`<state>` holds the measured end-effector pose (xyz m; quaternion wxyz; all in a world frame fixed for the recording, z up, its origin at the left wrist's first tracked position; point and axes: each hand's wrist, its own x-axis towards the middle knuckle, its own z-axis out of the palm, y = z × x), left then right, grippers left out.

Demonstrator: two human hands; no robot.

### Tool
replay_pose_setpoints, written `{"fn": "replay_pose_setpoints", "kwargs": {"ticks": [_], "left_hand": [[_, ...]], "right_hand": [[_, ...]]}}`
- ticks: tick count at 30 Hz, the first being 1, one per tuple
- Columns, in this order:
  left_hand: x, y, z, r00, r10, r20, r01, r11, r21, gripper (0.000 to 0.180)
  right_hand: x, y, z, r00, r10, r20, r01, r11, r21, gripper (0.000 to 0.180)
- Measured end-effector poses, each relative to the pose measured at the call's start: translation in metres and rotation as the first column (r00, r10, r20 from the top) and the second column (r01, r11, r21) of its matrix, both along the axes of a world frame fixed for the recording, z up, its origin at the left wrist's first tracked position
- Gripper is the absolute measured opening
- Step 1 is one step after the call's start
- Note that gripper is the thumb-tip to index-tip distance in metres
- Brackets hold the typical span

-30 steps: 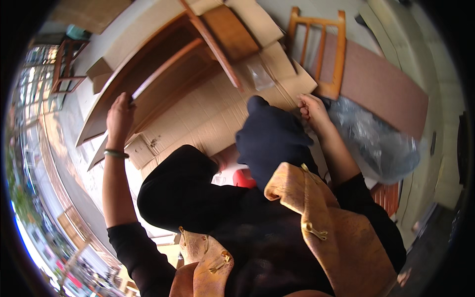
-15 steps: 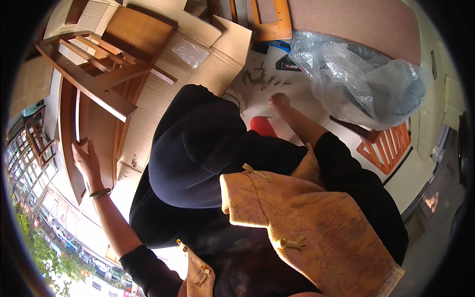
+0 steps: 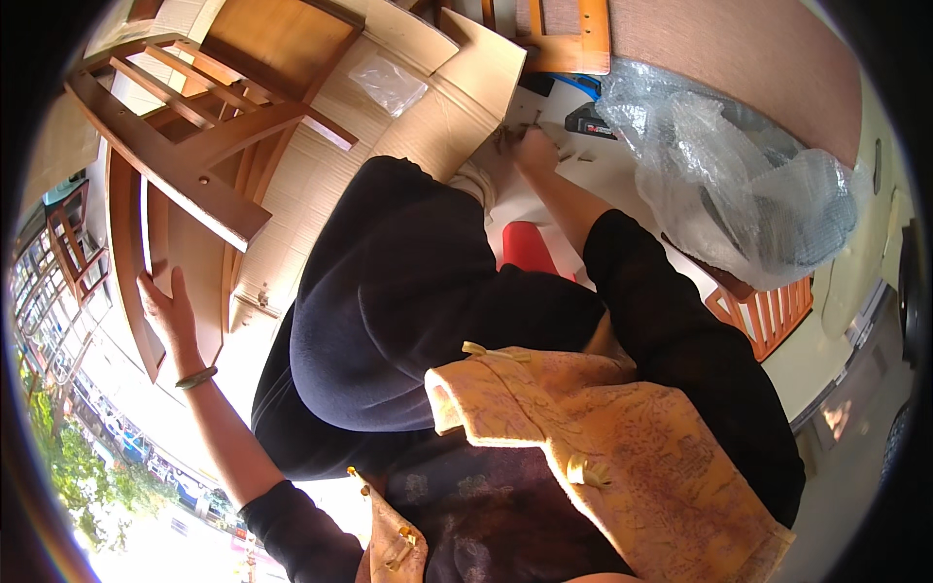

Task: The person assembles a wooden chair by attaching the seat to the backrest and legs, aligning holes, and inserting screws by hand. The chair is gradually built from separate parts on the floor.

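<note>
On the left stands a part-built brown wooden chair frame (image 3: pixel 180 160) with slats and a curved rail. My left hand (image 3: pixel 171 316) grips the edge of its lower board, thumb and forefinger apart. Farther off in the middle, my right hand (image 3: pixel 535 151) is down at the pale floor among scattered small metal bolts (image 3: pixel 585 158). Its fingers are curled and partly hidden; what they pinch is too small to make out. A black battery pack (image 3: pixel 588 121) lies just right of that hand. A red object (image 3: pixel 527 248) shows beside my knee.
Flattened cardboard (image 3: pixel 321 160) lies under the chair, with a clear plastic bag (image 3: pixel 389 83) on it. Crumpled bubble wrap (image 3: pixel 748 185) fills the right, beside a brown board (image 3: pixel 739 58). A slatted wooden piece (image 3: pixel 773 316) lies below the wrap. Another wooden frame (image 3: pixel 569 49) stands at the back.
My right hand has moved away from me and slightly left, onto the bolts. The left hand keeps its place on the chair frame. The view has shifted a little.
</note>
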<state>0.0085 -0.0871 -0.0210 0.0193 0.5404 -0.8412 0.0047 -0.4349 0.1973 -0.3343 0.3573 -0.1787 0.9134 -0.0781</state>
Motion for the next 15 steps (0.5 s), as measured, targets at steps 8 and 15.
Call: {"fn": "replay_pose_setpoints", "kwargs": {"ticks": [8,15], "left_hand": [[-0.004,0.005,0.000,1.000,-0.010,-0.018,0.010,1.000,0.009,0.030],[-0.007,0.009,0.001,1.000,0.014,0.008,-0.014,1.000,0.005,0.033]], "right_hand": [[0.005,-0.005,-0.013,0.997,0.009,-0.079,-0.009,1.000,-0.001,0.042],[0.013,0.000,-0.001,0.993,0.047,-0.105,-0.053,0.997,-0.055,0.033]]}}
